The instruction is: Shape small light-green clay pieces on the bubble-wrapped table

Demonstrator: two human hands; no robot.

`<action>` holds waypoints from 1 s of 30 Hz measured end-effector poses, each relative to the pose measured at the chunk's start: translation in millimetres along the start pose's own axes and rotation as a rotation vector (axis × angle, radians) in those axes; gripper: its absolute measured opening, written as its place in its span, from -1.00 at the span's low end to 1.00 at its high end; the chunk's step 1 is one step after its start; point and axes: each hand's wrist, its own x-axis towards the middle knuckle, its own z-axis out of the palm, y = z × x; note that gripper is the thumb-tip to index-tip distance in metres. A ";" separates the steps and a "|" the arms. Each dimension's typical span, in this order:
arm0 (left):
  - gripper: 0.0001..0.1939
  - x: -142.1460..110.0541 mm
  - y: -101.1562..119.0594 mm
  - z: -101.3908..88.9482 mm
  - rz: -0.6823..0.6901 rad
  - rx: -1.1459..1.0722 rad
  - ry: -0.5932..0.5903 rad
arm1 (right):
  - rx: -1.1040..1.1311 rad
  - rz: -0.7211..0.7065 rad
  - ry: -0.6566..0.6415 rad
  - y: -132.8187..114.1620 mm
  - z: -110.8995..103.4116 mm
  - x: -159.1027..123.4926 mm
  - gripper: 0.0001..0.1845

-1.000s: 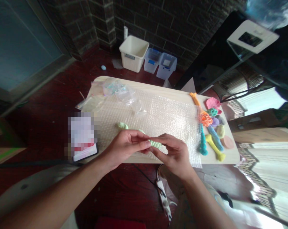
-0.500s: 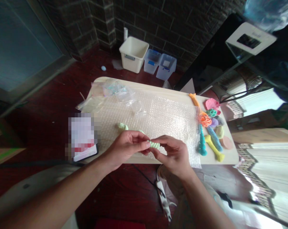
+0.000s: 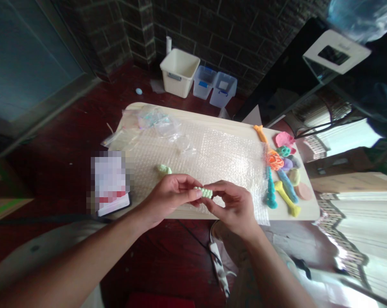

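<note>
My left hand [image 3: 174, 193] pinches a pale green piece [image 3: 206, 193] covered in small round bumps; it looks like modelling clay. Thumb and index finger of my right hand [image 3: 232, 203] close around the right end of that same piece. Both hands are above the table's near edge, and the fingers hide part of the piece. Just beyond my left hand, another pale green lump [image 3: 164, 170] lies on the bubble wrap [image 3: 225, 154], partly covered by the hand.
Colourful clay-like shapes crowd the right end of the table [image 3: 311, 209], among them an orange one [image 3: 273, 159], a teal stick [image 3: 271, 190] and a yellow bone-like one [image 3: 287, 198]. Clear plastic bags [image 3: 161, 126] lie back left. A blurred-out item [image 3: 110, 179] is at the left edge.
The bumpy green piece has shifted slightly left between my fingers, and more of its bumps show beside my left thumb. Both hands stay in nearly the same place.
</note>
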 end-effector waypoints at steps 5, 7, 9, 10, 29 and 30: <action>-0.71 0.7 -2.2 1.3 -0.014 0.009 0.000 | 0.012 0.004 -0.013 -1.3 -1.0 -1.8 -0.79; -0.71 0.4 -4.0 2.1 -0.025 -0.007 0.001 | -0.020 -0.005 -0.018 -1.2 -1.3 -3.0 -0.80; -0.71 0.0 -5.9 3.3 -0.022 -0.030 0.007 | -0.017 -0.004 -0.013 -0.9 -1.6 -4.4 -0.76; -0.71 -0.3 -6.8 4.0 -0.014 -0.041 0.016 | 0.009 0.002 -0.006 -0.9 -1.7 -5.0 -0.71; -0.71 -0.2 -9.8 14.7 0.006 -0.043 0.017 | 0.188 0.031 0.022 -4.7 -14.0 -10.5 -0.72; -0.70 -0.1 -9.5 15.1 0.003 -0.047 0.013 | 0.216 0.052 0.018 -4.8 -14.8 -11.1 -0.73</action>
